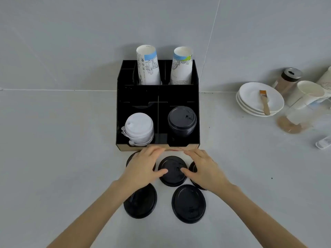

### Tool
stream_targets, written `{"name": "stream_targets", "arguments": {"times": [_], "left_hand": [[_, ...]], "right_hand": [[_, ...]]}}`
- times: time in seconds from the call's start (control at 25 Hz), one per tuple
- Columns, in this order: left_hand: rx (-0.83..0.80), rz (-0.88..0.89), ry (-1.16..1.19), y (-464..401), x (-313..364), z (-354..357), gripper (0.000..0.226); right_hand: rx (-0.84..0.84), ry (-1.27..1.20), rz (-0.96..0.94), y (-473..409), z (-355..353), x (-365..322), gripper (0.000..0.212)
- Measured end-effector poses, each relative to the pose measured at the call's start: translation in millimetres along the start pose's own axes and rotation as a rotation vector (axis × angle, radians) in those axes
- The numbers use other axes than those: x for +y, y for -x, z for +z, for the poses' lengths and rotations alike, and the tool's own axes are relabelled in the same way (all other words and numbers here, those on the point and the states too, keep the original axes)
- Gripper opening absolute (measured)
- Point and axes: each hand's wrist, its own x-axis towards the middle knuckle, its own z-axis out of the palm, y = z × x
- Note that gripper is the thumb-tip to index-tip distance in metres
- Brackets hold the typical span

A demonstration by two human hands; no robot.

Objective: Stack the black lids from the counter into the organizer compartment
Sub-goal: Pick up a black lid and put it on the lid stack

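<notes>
Several black lids lie on the grey counter in front of the black organizer [195,97]. My left hand [141,167] and my right hand [204,169] hover over the middle lid [172,173], thumbs touching its top, fingers spread. Another lid [129,159] is mostly hidden under my left hand, and one [193,169] under my right hand. Two more lids lie nearer to me, at the left [141,203] and the right [188,203]. A stack of black lids [182,120] fills the organizer's front right compartment.
White lids [139,128] are stacked in the front left compartment. Two paper cup stacks [148,65] stand in the back compartments. At the right sit white plates [250,97] with a brush [264,102], a jar [288,79] and paper cups [304,93].
</notes>
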Motion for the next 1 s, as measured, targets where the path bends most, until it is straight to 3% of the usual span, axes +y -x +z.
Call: {"name": "stream_targets", "arguments": {"times": [0.28,0.56,1.0], "left_hand": [[-0.12,-0.019,-0.152,0,-5,23,0.071],[-0.103,-0.005,-0.236,-1,-3,35,0.068],[0.037,0.073,-0.048,5,11,9,0.061]], "right_hand": [[-0.091,0.078,-0.007,0,22,6,0.067],[-0.064,0.052,-0.018,0,26,6,0.067],[0.098,-0.124,-0.089,10,4,-1,0.063]]}}
